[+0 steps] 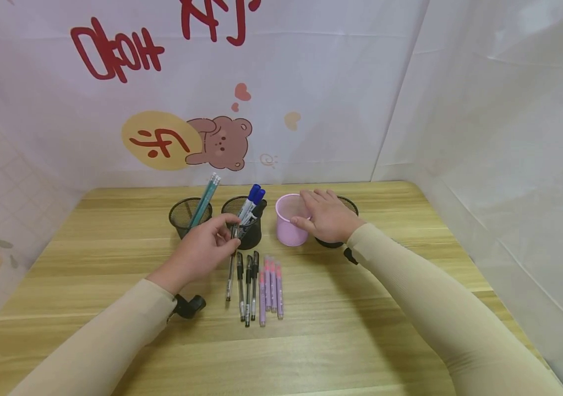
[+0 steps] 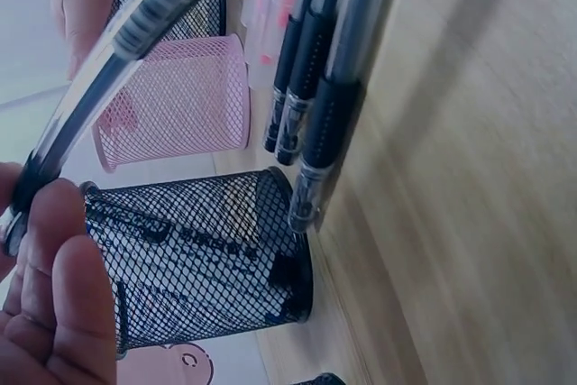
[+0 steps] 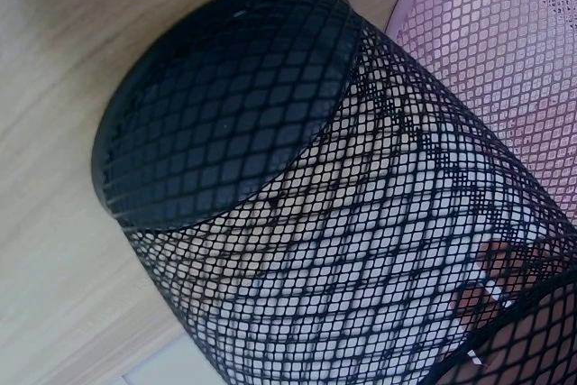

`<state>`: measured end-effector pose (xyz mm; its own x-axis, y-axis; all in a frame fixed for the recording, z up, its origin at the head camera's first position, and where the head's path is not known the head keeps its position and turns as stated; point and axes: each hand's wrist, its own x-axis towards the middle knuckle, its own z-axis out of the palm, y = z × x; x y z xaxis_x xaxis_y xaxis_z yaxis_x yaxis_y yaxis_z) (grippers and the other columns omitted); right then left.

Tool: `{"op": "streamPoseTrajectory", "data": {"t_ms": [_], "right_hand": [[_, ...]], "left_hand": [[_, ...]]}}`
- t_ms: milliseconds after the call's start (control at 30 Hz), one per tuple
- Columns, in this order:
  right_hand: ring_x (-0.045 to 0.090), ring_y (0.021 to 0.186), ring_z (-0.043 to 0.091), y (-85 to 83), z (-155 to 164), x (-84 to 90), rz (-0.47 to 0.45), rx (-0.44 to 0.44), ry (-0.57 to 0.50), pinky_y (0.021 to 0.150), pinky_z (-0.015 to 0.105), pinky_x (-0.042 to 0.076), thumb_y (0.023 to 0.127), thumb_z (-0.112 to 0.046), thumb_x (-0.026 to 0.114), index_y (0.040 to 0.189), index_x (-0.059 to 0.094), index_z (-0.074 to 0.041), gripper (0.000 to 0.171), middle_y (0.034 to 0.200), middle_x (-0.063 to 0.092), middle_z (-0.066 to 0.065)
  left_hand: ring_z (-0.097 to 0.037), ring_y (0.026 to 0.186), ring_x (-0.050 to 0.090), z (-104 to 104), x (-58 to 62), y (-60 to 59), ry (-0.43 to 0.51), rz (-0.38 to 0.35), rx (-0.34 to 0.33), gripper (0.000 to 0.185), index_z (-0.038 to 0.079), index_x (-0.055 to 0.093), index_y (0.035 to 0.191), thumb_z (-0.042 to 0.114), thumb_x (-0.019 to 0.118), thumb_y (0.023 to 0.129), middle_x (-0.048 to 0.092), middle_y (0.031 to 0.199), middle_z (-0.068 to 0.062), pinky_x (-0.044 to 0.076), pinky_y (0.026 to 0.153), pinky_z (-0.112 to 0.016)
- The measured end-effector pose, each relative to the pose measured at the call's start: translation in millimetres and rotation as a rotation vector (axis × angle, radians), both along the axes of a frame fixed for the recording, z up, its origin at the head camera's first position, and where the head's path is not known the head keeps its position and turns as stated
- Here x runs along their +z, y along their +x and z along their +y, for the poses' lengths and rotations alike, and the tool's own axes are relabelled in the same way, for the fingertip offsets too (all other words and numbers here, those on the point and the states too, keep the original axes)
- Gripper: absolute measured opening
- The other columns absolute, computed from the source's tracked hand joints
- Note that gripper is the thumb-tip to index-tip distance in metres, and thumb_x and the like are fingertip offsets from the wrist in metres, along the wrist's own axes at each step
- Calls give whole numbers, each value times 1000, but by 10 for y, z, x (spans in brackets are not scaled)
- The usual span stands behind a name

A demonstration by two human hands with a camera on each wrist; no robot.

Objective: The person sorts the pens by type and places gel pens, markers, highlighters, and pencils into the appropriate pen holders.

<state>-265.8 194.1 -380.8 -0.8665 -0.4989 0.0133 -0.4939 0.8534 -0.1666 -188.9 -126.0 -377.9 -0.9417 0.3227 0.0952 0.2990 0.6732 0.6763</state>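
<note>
My left hand point(image 1: 204, 247) pinches a clear gel pen point(image 1: 230, 275) near its black end; its shaft slants down toward the table. Close by that hand stands a black mesh pen cup point(image 1: 251, 237) holding blue-capped markers point(image 1: 249, 201) and a black marker. Three more gel pens point(image 1: 248, 286) lie just right of the held one. My right hand point(image 1: 328, 217), fingers extended, is over the gap between a pink mesh cup point(image 1: 291, 234) and another black mesh cup point(image 3: 252, 132), its thumb at the pink rim. That hand partly covers both cups.
Several purple-and-pink pens point(image 1: 272, 286) lie in a group right of the gel pens. At the far left of the row, a black mesh cup point(image 1: 176, 217) holds teal pencils point(image 1: 204, 201). A printed white backdrop point(image 1: 335, 99) rises behind the wooden table point(image 1: 340, 341).
</note>
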Motion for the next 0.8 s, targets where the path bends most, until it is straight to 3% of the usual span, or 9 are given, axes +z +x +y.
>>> {"op": "streamPoseTrajectory", "data": {"t_ms": [300, 533, 800], "right_hand": [[40, 152, 37, 6, -3, 20, 5, 4, 6, 131, 55, 22, 105, -65, 44, 158, 36, -5, 81, 160, 48, 17], [39, 153, 36, 1, -6, 17, 2, 2, 8, 132, 54, 21, 105, -65, 44, 160, 35, -4, 82, 160, 48, 17], [42, 150, 36, -11, -9, 1, 15, 2, -6, 130, 53, 25, 105, -64, 45, 157, 38, -5, 79, 157, 51, 16]], "left_hand": [[-19, 79, 64, 49, 31, -22, 155, 0, 47, 44, 17, 57, 142, 21, 71, 100, 66, 101, -5, 52, 66, -29], [-20, 75, 63, 94, 51, -32, 280, 4, 48, 47, 17, 53, 143, 18, 72, 101, 66, 100, -8, 49, 59, -25], [-19, 87, 74, 169, 100, -30, 391, -11, 84, 50, 17, 48, 146, 16, 71, 101, 67, 106, -10, 55, 64, -26]]}}
